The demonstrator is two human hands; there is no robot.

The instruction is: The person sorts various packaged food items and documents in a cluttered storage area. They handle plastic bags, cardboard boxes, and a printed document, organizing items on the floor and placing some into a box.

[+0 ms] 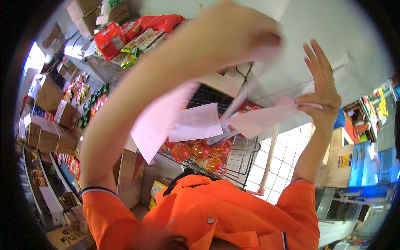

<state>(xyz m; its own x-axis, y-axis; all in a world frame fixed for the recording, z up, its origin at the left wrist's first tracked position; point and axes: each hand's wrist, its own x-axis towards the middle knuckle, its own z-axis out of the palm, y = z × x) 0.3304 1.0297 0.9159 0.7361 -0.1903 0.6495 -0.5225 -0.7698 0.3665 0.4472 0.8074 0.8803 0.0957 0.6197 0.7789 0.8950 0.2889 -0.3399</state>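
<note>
My right hand (323, 90) pinches the end of a pink paper sheet (262, 120) between thumb and forefinger, with its other fingers spread. My left hand (262, 39) is raised at the top, strongly blurred; a faint pink streak runs below it, and I cannot tell whether it holds paper. Beneath my left forearm hangs another pink sheet (156, 125), partly hidden. A printed white sheet (197, 123) with a perforated edge lies between them, above a wire shopping cart (239, 159). Plastic bottles of amber liquid (200, 151) with red caps stand in the cart.
Red packages (109, 40) and small packets lie on a table at upper left. Cardboard boxes (47, 132) and stocked shelves fill the left side. A pale pole (269, 162) rises beside the cart. Blue containers (364, 162) are at the right, and a wall (312, 28) stands ahead.
</note>
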